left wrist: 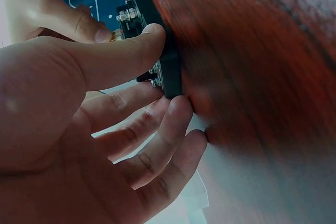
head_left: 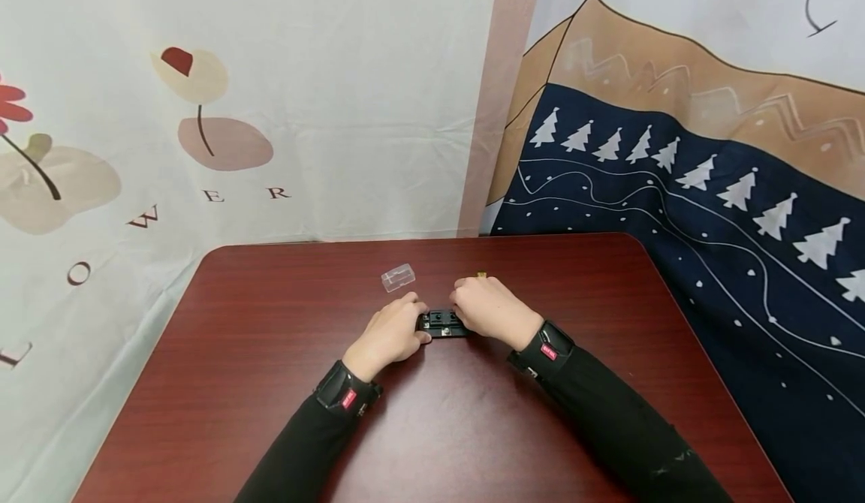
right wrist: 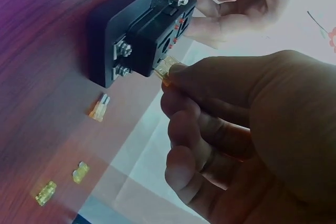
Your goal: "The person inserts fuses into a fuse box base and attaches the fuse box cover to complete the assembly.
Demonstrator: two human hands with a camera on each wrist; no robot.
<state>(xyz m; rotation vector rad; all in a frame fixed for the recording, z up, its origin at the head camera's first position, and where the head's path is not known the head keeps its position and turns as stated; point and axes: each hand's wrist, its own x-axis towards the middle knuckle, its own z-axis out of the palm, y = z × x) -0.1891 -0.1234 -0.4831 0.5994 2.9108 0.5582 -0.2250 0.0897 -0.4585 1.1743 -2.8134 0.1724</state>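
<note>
A black fuse block (head_left: 444, 323) with metal screw terminals lies on the table between the two hands. My left hand (head_left: 392, 330) grips one end of it; in the left wrist view the thumb (left wrist: 154, 31) presses one long edge and fingers touch the opposite side. Thumb and index finger of my right hand (head_left: 492, 309) pinch a yellowish blade fuse (right wrist: 166, 67) against the block's top face, near its end. How deep the fuse sits in the slot cannot be told. Small red spots mark the block's top in the right wrist view.
Loose blade fuses lie beyond the block: an amber one (right wrist: 98, 108) and two yellow ones, one nearer (right wrist: 80, 172) and one farther (right wrist: 45, 193). A clear plastic cover (head_left: 398, 278) lies behind the left hand on the reddish-brown table (head_left: 270, 383). Printed curtains hang behind.
</note>
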